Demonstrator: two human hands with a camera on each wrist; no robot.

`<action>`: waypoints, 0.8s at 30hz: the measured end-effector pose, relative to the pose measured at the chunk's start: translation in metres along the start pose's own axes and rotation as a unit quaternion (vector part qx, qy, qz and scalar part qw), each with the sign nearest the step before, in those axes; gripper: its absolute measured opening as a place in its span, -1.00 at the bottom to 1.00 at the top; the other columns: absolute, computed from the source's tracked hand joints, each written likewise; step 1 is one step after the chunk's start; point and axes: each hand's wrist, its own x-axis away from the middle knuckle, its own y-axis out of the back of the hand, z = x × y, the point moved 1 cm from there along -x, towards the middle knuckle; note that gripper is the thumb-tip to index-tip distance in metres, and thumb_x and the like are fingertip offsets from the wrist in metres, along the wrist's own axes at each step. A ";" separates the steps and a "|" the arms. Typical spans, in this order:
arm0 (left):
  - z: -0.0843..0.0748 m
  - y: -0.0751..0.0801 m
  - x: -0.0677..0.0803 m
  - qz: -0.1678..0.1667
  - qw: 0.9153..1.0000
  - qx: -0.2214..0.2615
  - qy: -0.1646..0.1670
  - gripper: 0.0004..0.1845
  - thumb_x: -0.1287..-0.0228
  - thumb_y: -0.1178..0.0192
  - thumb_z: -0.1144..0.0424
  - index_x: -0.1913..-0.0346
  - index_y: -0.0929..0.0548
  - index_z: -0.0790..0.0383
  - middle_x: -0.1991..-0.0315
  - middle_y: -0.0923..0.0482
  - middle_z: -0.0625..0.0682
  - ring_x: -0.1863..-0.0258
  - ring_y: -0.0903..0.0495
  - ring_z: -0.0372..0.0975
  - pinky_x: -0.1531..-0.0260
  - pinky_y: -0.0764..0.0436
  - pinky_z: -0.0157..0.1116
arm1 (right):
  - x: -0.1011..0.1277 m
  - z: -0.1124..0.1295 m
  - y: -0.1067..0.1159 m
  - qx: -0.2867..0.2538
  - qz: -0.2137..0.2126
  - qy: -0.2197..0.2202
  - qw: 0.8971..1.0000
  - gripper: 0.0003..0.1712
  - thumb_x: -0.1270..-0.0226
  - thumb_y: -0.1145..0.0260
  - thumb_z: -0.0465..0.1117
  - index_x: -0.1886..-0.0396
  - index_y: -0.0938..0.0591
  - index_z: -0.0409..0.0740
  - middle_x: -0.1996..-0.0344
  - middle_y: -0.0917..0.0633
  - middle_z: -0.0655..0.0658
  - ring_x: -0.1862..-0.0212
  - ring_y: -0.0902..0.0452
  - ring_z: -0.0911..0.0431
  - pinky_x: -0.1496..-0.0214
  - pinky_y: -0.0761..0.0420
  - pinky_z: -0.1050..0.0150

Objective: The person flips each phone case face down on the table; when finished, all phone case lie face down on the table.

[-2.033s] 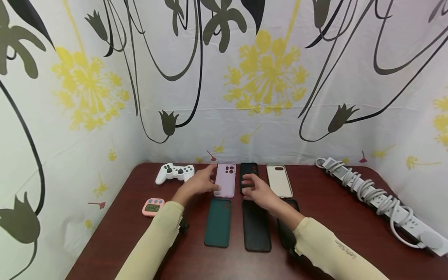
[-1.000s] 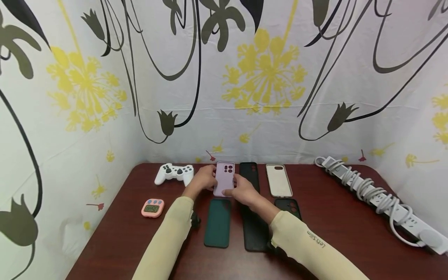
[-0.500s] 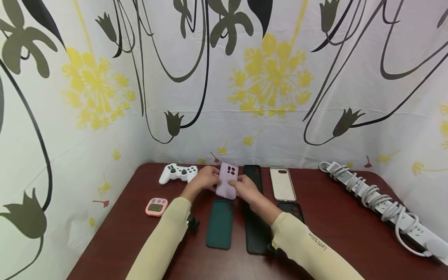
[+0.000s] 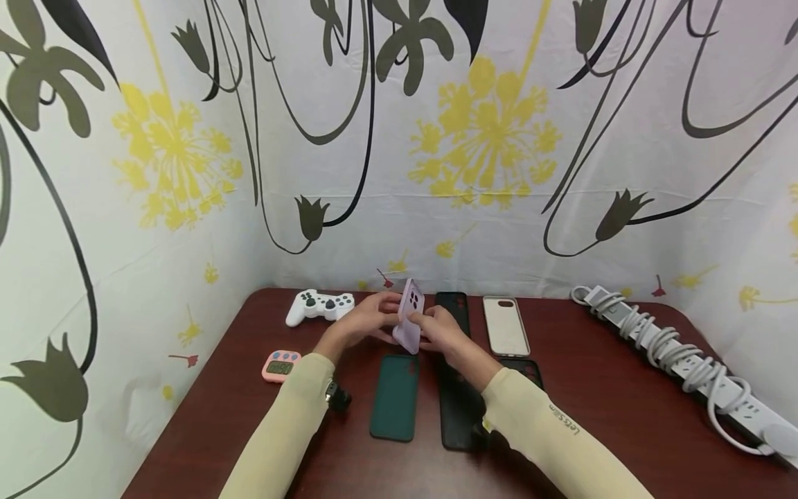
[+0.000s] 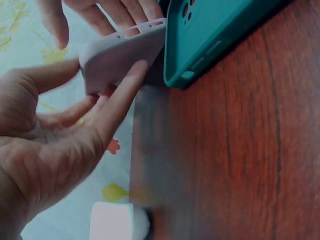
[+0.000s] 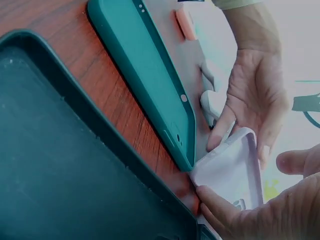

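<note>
Both hands hold a lilac phone case (image 4: 409, 315) tilted up on its edge above the back middle of the dark red table (image 4: 237, 416). My left hand (image 4: 388, 320) grips its left side, thumb and fingers on the rim (image 5: 120, 57). On the other side, my right hand (image 4: 427, 326) pinches it between thumb and fingers (image 6: 215, 200). The case's hollow inside (image 6: 232, 167) shows in the right wrist view. A dark green case (image 4: 395, 397) lies flat just in front of the hands, with a long black case (image 4: 458, 409) to its right.
Behind the hands lie a black case (image 4: 451, 305) and a beige case (image 4: 505, 326); another dark case (image 4: 522, 367) is partly under my right forearm. A white game controller (image 4: 320, 305) and pink timer (image 4: 281, 365) sit left. A coiled power strip (image 4: 673, 353) runs along the right.
Both hands closed on the lilac case, which lay flat in the back row, and lifted and tipped it up onto its edge.
</note>
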 end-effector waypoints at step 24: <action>0.007 -0.007 0.000 0.098 0.995 0.010 -0.017 -0.25 -0.62 -0.18 0.17 -0.71 -0.10 0.03 -0.61 -0.24 0.25 -0.36 -0.57 0.14 -0.11 -0.74 0.15 | -0.015 0.006 0.010 0.029 0.025 0.037 0.999 -0.16 -0.61 -0.23 -0.07 -0.74 -0.09 0.09 -0.54 -0.37 -0.37 -0.23 -0.68 -0.21 -0.16 -0.76 -0.18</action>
